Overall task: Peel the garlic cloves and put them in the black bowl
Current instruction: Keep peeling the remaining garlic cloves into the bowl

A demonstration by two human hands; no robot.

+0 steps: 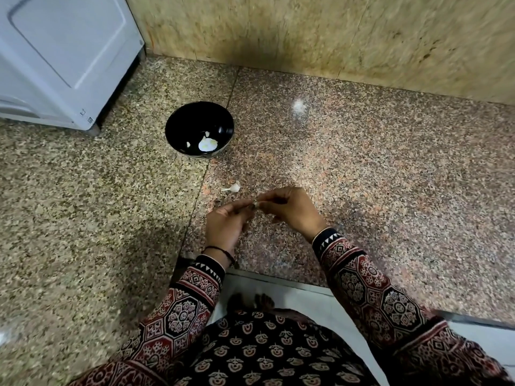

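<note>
A black bowl [199, 129] stands on the speckled granite counter [362, 168], with a few pale garlic pieces [206, 144] in its bottom. A small garlic stalk piece with white skin [233, 187] lies on the counter between the bowl and my hands. My left hand [227, 222] and my right hand [289, 208] meet fingertip to fingertip just below it. Both pinch one small garlic clove [255, 203], mostly hidden by the fingers.
A white appliance [64, 57] stands at the back left, close to the bowl. A beige stone wall [334, 34] runs along the back of the counter. The counter's front edge [278, 282] lies just behind my wrists, with the floor below.
</note>
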